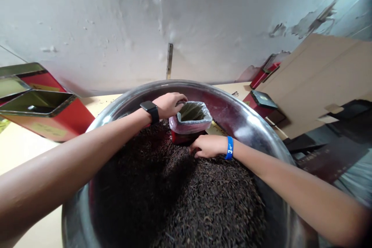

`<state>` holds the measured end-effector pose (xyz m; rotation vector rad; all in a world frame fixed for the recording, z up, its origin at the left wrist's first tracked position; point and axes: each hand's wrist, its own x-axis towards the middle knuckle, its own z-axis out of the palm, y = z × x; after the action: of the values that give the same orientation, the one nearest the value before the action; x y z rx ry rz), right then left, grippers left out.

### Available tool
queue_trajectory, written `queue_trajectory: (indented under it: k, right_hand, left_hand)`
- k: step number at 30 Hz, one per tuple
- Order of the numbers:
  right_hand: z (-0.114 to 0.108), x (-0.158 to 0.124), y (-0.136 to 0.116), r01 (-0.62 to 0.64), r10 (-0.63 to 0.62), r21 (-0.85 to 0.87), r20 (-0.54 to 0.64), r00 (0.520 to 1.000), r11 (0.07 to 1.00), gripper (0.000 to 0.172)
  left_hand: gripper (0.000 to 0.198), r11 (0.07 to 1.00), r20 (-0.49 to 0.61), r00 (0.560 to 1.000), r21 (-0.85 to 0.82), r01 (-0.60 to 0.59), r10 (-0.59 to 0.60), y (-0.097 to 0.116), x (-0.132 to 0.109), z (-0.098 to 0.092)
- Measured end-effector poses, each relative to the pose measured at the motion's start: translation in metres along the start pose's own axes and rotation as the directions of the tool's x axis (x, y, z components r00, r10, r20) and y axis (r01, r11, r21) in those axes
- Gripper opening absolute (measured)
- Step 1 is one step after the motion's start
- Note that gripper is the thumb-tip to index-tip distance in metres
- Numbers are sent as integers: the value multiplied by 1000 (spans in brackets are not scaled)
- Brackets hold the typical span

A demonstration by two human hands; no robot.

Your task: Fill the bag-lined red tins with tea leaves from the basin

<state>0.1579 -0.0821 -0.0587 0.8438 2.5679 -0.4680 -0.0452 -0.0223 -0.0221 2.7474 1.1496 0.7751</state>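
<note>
A red tin (178, 137) stands inside a large steel bowl (279, 139), on loose dark tea leaves (215, 201). Clear plastic bag (190, 126) lines the tin and is folded out over its rim; its mouth is open. My left hand (170, 104), with a black watch at the wrist, grips the bag at the tin's left rear edge. In front of the tin, my right hand (209, 146) has its fingers curled down into the leaves. A blue wristband circles that wrist. The right fingertips are partly hidden by the leaves.
Open red tins (58, 114) stand on the pale table (17, 147) to the left. On the right are a closed red tin (261, 104) and a big cardboard sheet (325, 81). Behind the bowl rises a peeling wall (203, 27) with a metal strip (169, 61).
</note>
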Motion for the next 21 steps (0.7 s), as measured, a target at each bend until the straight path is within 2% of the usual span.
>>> queue_trajectory:
  k: [4,11,17,21]
  right_hand:
    - [15,9,3,-144,139,-34,-126,982,989,42]
    - [41,23,13,-98,81,-51,-261,962,994,32]
    - [40,24,11,-113,78,-109,-283,956,988,17]
    - [23,18,1,-109,93,-50,-257,962,993,15]
  left_hand:
    - [27,1000,2,1000,3,-19,19,1,-1,-1]
    - [28,999,23,999,28,-29,28,1,0,-2]
    - [28,1000,32,999,17,-23,22,1,-1,-2]
    - [28,1000,20,1000,8,-17,17,1,0,-5]
